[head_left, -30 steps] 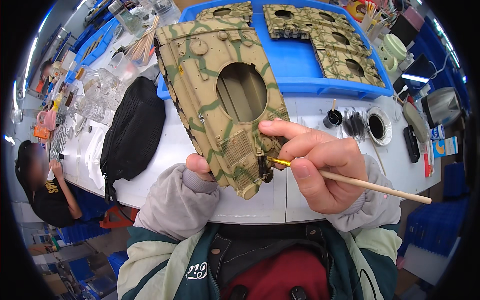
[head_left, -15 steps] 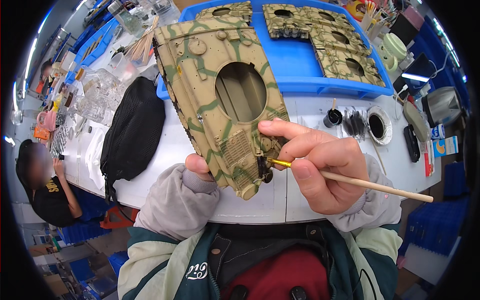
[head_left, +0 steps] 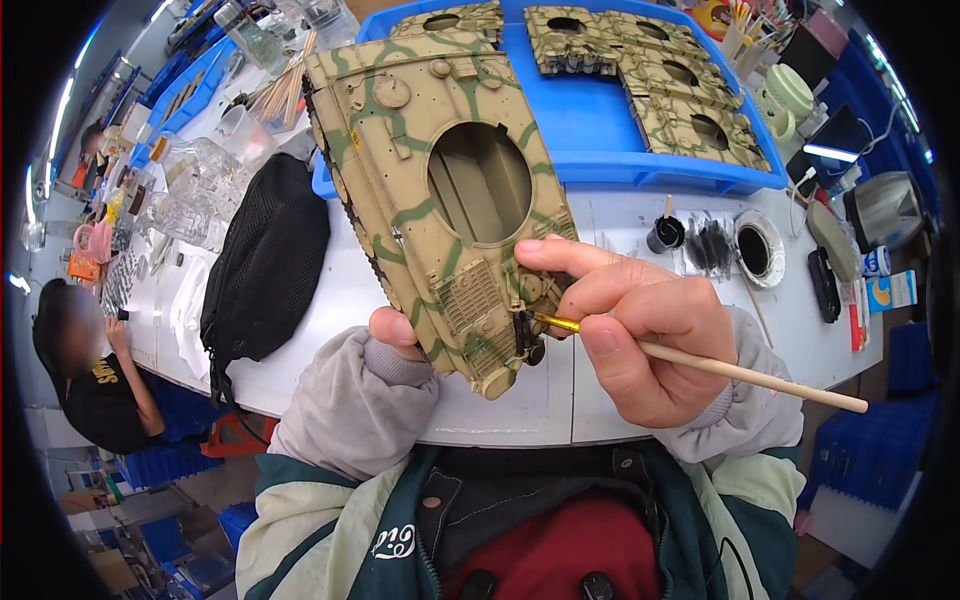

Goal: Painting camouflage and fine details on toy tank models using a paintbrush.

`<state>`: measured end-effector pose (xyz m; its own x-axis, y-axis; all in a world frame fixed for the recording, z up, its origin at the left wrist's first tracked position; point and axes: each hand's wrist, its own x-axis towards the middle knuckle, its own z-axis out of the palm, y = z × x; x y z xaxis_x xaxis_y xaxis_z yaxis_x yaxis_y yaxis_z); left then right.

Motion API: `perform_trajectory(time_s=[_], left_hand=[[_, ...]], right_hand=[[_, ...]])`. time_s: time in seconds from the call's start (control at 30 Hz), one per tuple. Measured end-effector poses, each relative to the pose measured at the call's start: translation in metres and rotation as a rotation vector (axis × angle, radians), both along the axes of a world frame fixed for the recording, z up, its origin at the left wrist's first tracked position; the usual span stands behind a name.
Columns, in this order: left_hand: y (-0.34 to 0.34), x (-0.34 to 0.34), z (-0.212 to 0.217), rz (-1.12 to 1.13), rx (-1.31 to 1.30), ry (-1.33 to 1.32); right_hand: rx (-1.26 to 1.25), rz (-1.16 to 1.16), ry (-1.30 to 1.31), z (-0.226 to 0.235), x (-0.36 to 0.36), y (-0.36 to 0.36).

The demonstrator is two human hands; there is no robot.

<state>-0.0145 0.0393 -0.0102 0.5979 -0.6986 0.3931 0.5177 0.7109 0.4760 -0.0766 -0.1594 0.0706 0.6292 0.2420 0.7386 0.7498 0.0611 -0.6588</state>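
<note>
A model tank hull (head_left: 400,215) in tan with green camouflage stripes is tilted up in front of me, with a round opening in its top. My left hand (head_left: 396,332) grips its lower left edge; only the thumb shows, and the other fingers are hidden beneath. Between thumb and fingers my right hand (head_left: 640,325) pinches a thin paintbrush (head_left: 745,374) with a pale wooden handle and a gold ferrule. The brush tip meets a blackened part at the hull's lower end. My right index fingertip rests against the hull near the opening.
Behind the hull a blue tray (head_left: 585,115) holds several similar camouflaged hulls (head_left: 690,75). To the right stand a small black paint pot (head_left: 665,235) and a round dish of black paint (head_left: 757,250). A black mesh pouch (head_left: 268,255) lies left, beyond it glass jars (head_left: 190,170). A person (head_left: 95,370) sits far left.
The hull has shifted very slightly to the left. My right hand and the brush keep nearly the same place at its lower end.
</note>
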Motion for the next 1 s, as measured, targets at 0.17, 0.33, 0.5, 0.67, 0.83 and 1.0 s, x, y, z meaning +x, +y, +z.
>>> perform_trajectory(time_s=[0.17,0.33,0.5,0.67,0.83,1.0], left_hand=[[-0.004,0.003,-0.001,-0.010,-0.072,-0.035],[-0.006,-0.001,-0.002,0.017,-0.111,-0.070],[-0.002,-0.003,0.001,0.011,-0.057,0.017],[0.000,0.005,-0.001,-0.084,-0.076,-0.024],[0.011,0.015,-0.006,-0.107,-0.002,-0.181],[0.015,0.027,0.011,-0.526,0.180,0.372]], right_hand=[[-0.004,-0.017,-0.003,0.000,0.001,0.002],[-0.017,-0.005,0.003,0.001,-0.001,-0.002],[0.000,-0.011,-0.007,0.003,0.001,0.000],[0.118,0.026,0.083,0.016,0.002,-0.004],[0.208,-0.060,0.151,0.035,-0.001,-0.021],[0.226,-0.295,0.070,0.051,-0.008,-0.043]])
